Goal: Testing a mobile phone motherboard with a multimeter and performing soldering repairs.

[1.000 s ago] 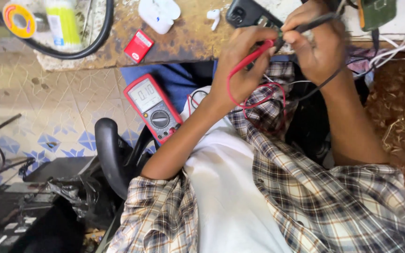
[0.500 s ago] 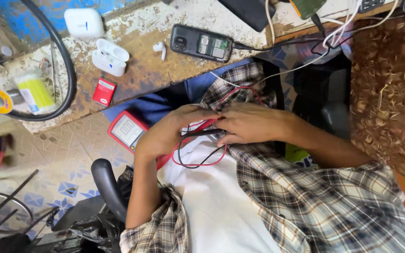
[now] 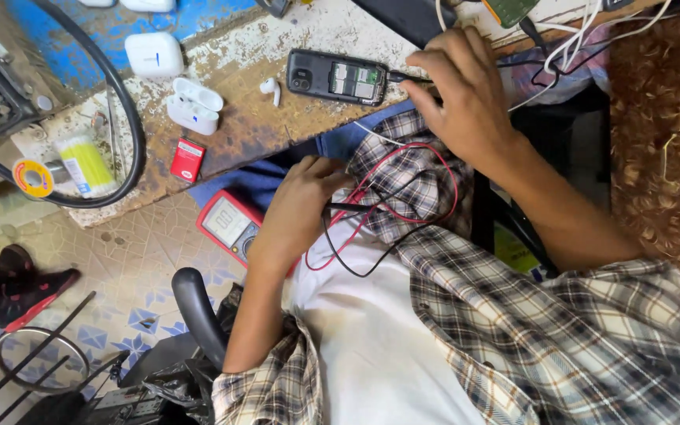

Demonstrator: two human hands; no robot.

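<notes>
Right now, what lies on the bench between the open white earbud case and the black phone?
One loose white earbud lies there on the bench, apart from both the case and the phone; the head view shows it.

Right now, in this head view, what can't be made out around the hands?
- Multimeter: dial hidden under the left hand.
- Probe tips: covered by the left hand's fingers.
- Phone: its plug hidden by the right hand.
- Green circuit board: cut off by the top edge.
</notes>
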